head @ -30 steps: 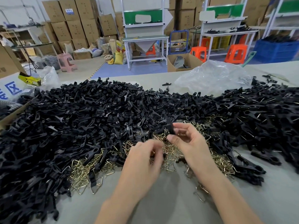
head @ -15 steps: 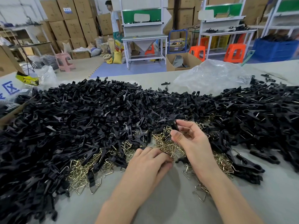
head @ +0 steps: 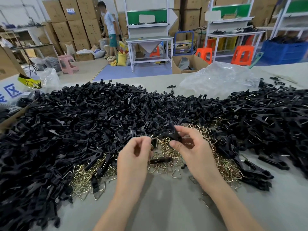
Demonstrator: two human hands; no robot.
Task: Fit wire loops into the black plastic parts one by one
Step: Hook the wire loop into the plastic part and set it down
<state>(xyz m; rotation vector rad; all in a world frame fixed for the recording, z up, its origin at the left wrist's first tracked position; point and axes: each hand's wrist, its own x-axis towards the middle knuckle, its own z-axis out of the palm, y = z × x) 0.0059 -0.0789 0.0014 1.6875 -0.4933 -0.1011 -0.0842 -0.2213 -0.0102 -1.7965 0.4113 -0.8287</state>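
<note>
A huge heap of black plastic parts covers the table's left, back and right. In front of it lies a tangle of brass-coloured wire loops. My right hand pinches one black plastic part just above the loops. My left hand pinches a single wire loop between thumb and fingers, its end close to the held part. Whether loop and part touch is not clear. Another black part lies on the loops below my hands.
A crumpled clear plastic bag lies at the back right of the grey table. A cardboard box edge sits at the left. Beyond the table are workbenches, orange stools, stacked cartons and a standing person.
My left hand has come up from the wire pile with one loop pinched and moved toward the black part in my right hand. The person in the background has walked further into view.
</note>
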